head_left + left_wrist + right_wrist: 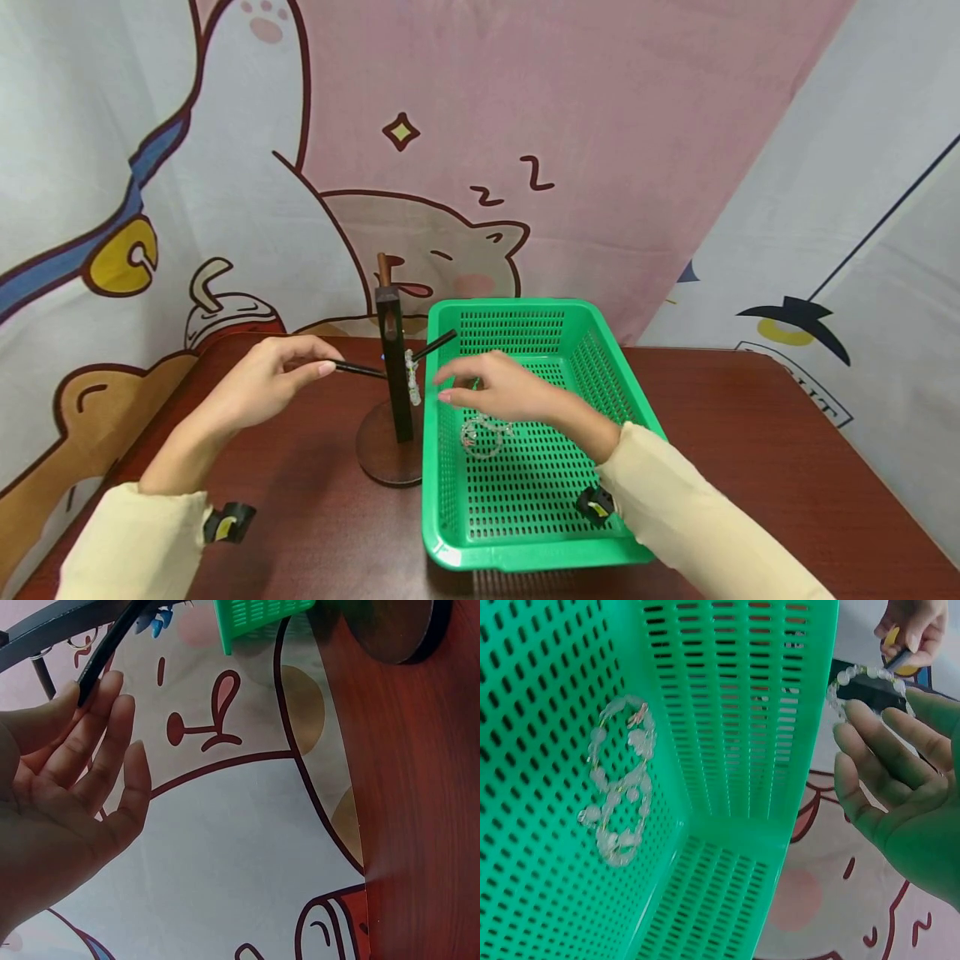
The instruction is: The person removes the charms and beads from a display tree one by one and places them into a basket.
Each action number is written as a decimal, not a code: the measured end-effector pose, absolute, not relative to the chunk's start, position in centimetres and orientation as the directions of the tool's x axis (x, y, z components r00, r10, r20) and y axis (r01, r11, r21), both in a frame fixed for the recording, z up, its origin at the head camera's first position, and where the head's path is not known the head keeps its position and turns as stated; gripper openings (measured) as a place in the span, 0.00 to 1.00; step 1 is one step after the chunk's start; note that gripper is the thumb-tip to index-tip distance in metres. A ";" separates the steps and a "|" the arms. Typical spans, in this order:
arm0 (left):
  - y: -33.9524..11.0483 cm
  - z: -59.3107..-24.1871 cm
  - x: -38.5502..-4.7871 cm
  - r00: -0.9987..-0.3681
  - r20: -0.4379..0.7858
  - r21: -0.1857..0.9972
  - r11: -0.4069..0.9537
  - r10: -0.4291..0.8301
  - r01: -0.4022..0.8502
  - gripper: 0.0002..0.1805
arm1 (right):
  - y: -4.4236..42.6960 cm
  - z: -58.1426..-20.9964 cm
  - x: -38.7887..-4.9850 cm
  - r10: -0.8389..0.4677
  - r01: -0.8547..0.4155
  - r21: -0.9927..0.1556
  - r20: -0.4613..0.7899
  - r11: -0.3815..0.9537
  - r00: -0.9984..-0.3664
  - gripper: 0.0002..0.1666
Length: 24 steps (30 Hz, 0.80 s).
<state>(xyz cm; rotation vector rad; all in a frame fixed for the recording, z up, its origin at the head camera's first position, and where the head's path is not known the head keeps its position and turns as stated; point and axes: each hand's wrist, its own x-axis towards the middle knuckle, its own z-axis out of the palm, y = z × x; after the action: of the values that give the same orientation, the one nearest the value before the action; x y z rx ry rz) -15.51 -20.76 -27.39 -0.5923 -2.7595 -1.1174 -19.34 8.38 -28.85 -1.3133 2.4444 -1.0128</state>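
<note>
A dark wooden stand [397, 367] with a round base has thin black pegs sticking out on both sides. My left hand [258, 383] pinches the tip of its left black peg [360, 368] between thumb and fingers; the other fingers are loosely bent in the left wrist view. A clear beaded bracelet [412, 379] hangs on the right peg [435, 345]. My right hand [498, 387] hovers over the left rim of the green basket [540, 557], fingers loosely bent and pointing at this bracelet, apart from it. Two more clear bracelets [622, 821] lie inside the basket.
The basket stands on the reddish-brown table [750, 467], close to the stand's round base [390, 467] on its left. A cartoon-printed cloth [600, 167] hangs behind the table. A bluish piece [155, 621] hangs by the stand in the left wrist view.
</note>
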 end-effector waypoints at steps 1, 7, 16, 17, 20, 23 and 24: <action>-20.8 -27.4 -15.5 -0.920 0.236 0.649 0.654 0.314 0.389 0.06 | 8.1 -28.9 -19.3 -0.792 -0.672 -0.638 0.157 0.375 -0.590 0.12; -20.8 -27.4 -15.5 -0.924 0.222 0.658 0.651 0.311 0.377 0.07 | 6.6 -29.1 -19.3 -0.770 -0.672 -0.629 0.176 0.391 -0.613 0.12; -20.8 -27.3 -15.5 -0.926 0.212 0.664 0.649 0.313 0.371 0.07 | 5.6 -29.5 -19.2 -0.748 -0.647 -0.652 0.180 0.395 -0.639 0.09; -20.8 -27.3 -15.5 -0.927 0.210 0.664 0.650 0.311 0.369 0.07 | 5.6 -29.5 -19.2 -0.746 -0.643 -0.657 0.180 0.395 -0.642 0.09; -20.8 -27.3 -15.5 -0.928 0.208 0.662 0.655 0.308 0.365 0.07 | 5.4 -29.6 -19.1 -0.741 -0.632 -0.670 0.179 0.390 -0.647 0.09; -20.9 -27.3 -15.5 -0.929 0.208 0.659 0.658 0.307 0.365 0.07 | 5.3 -29.7 -19.0 -0.735 -0.619 -0.681 0.174 0.392 -0.656 0.09; -20.9 -27.3 -15.5 -0.928 0.209 0.658 0.658 0.308 0.366 0.07 | 5.2 -29.7 -19.0 -0.733 -0.613 -0.685 0.170 0.393 -0.659 0.09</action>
<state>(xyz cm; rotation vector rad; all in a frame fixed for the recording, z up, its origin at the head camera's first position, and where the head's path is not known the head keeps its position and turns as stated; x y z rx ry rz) -15.50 -20.87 -27.31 -0.5674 -2.7879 -1.1337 -19.02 5.23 -29.72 -1.2118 2.4851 -1.1171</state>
